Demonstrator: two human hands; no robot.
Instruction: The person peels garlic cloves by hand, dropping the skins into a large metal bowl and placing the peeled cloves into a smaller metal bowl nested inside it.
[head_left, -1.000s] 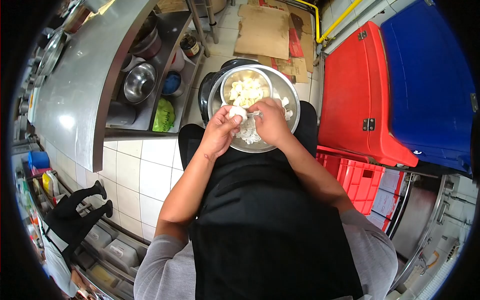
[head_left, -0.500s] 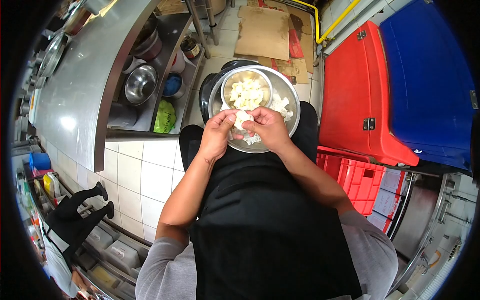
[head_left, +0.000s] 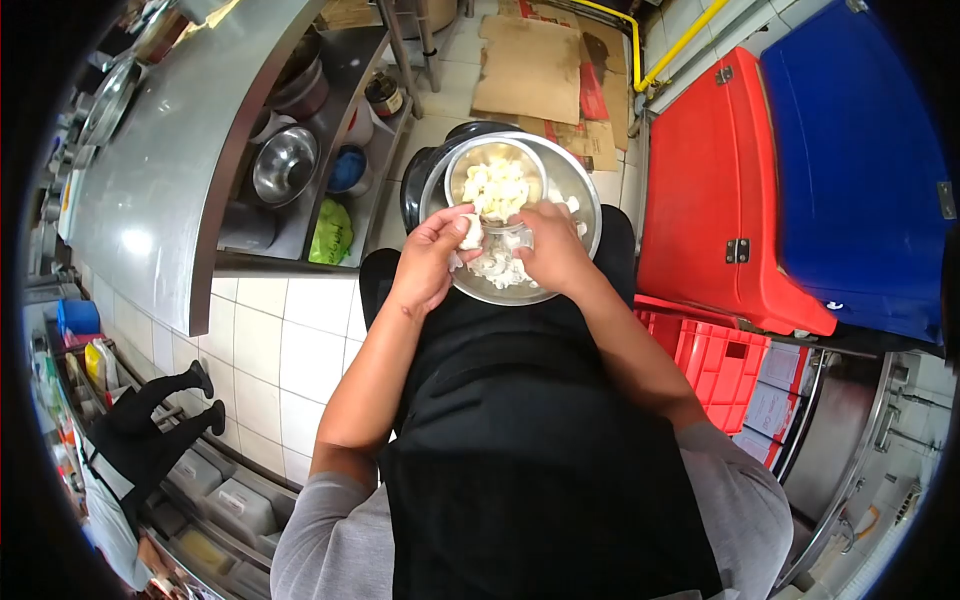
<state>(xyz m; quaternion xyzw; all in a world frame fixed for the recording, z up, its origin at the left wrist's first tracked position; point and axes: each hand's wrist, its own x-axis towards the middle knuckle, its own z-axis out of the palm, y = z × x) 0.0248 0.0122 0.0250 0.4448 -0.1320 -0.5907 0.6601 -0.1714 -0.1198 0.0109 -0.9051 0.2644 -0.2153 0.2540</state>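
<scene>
Now parted: left hand (head_left: 425,268), gripping white, rounded garlic bulb (head_left: 471,232) alone; right hand (head_left: 558,250), withdrawn over round silver steel basin's (head_left: 572,182) right edge, grip unclear.

Reaching from the near side toward the middle of the scene with both arms, bending the left elbow (head_left: 352,445) and the right elbow (head_left: 683,408) outward. Slanting the left forearm (head_left: 368,385) far and to the right, the right forearm (head_left: 637,345) far and to the left. Keeping the hands close together but apart. Angling the left hand (head_left: 428,262) toward the right, bringing its thumb (head_left: 460,226) and fingers together in a pinching grip. Turning the back of the right hand (head_left: 555,248) upward, curling its fingers toward the left, and lowering its thumb nearer than the index finger. Showing a small dark mark at the left wrist (head_left: 408,311).
</scene>
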